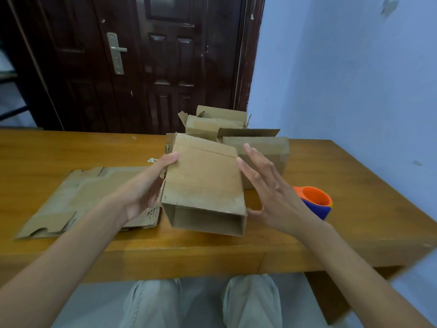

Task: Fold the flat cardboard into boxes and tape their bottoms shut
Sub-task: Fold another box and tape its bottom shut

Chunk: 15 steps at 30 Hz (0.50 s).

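Note:
A brown cardboard box (204, 183), squared into a tube, lies on its side above the table with its open end facing me. My left hand (142, 189) grips its left wall, thumb on the top face. Just to the right of the box, my right hand (269, 192) is spread flat with fingers apart, and whether it touches the right wall cannot be told. Flat cardboard sheets (82, 200) lie on the table to the left. An orange and blue tape dispenser (315, 201) sits right of my right hand.
Two or three folded boxes (236, 131) stand at the back of the wooden table (354, 197). A dark door is behind, a light blue wall on the right. My knees show below the table's front edge.

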### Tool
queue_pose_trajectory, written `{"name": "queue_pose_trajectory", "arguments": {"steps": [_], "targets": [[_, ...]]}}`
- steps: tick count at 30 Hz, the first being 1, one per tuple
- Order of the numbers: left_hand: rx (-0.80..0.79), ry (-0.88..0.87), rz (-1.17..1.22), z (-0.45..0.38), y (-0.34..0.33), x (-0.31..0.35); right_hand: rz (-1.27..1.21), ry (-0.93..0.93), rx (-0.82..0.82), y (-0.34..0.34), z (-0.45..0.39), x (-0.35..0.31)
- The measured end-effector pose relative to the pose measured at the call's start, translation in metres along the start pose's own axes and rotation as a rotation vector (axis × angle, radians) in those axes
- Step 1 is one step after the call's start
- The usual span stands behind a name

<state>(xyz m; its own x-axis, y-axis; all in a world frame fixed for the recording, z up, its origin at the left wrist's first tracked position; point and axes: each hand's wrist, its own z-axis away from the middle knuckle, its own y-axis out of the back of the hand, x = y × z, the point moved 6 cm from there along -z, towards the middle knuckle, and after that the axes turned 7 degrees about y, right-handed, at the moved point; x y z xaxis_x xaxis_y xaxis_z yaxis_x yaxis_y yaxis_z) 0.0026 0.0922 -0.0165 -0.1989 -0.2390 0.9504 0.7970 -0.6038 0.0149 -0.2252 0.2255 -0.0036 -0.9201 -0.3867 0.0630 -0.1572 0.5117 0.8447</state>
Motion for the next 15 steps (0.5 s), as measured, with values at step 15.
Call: {"name": "queue_pose_trajectory", "arguments": {"steps": [15], "targets": [[-0.006,0.142,-0.339,0.001,0.006,-0.022,-0.491,-0.154,0.109,-0.004,0.009,-0.008]]}}
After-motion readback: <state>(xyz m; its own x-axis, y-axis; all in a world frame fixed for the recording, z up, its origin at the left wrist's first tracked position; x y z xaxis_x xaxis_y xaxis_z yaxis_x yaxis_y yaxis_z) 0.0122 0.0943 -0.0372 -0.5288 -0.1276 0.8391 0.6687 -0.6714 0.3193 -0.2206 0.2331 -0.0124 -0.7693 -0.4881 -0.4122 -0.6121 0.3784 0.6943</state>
